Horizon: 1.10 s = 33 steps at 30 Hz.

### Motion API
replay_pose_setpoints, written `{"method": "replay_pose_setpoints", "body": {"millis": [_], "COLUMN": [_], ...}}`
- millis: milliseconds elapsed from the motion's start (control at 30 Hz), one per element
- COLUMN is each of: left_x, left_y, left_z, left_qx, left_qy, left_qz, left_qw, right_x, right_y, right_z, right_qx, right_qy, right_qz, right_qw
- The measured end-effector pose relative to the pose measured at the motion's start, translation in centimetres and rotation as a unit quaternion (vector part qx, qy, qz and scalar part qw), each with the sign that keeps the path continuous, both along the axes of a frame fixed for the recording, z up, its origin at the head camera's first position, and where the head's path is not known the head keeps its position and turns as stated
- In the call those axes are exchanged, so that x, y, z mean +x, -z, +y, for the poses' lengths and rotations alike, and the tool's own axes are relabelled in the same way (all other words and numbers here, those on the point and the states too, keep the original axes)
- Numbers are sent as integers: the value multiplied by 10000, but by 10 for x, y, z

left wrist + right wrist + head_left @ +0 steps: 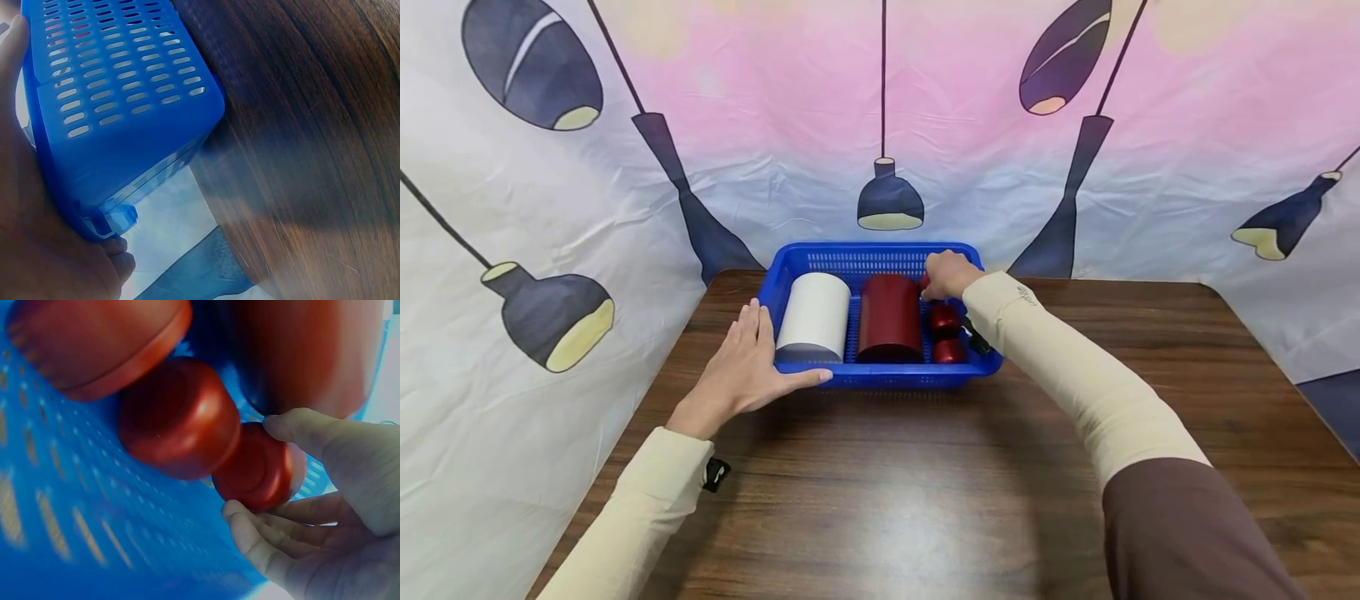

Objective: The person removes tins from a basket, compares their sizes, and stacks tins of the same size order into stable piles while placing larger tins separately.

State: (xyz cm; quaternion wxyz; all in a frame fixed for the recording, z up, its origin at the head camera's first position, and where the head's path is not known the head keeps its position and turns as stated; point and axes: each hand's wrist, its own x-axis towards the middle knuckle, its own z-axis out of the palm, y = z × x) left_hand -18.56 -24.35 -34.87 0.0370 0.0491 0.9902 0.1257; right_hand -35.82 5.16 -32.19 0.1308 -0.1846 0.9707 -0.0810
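A blue perforated plastic basket (880, 370) stands at the far side of the table. Inside it are a white cylinder (815, 312) on the left, a dark red cylinder (890, 312) in the middle and small glossy red round containers on the right. At the front left corner my left hand (741, 367) rests on the rim, fingers straight and thumb stretched along the front edge. My right hand (951, 275) reaches into the back right part, where its thumb and fingers pinch a small red round container (253, 469). Nearer the front sit another red container (944, 318) and a third (949, 351).
The brown wooden table (880, 483) extends in front and to the right. Behind the basket hangs a cloth backdrop (805, 200) printed with lamps, close to the basket's back rim. Another fabric wall (490, 433) borders the left edge.
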Motion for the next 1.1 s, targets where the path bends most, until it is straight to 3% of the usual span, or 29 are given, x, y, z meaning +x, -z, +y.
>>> {"method": "replay_pose_setpoints", "body": {"millis": [233, 667, 900, 1100], "left_x": [0, -1, -2, -2], "left_y": [-2, -2, 0, 0], "left_z": [0, 1, -1, -1], "left_qx": [0, -1, -22, -14], "left_qy": [-2, 67, 70, 85], "left_qz": [-21, -11, -17, 1], "left_qw": [10000, 10000, 10000, 10000], "right_x": [2, 11, 21, 31], "right_y": [-18, -50, -50, -36], "right_z": [12, 57, 88, 110], "right_qx": [-52, -838, -1074, -1175], "right_qy": [-86, 205, 635, 855], "right_qz": [479, 989, 1139, 1354], "right_qw": [9988, 9914, 9856, 9801]}}
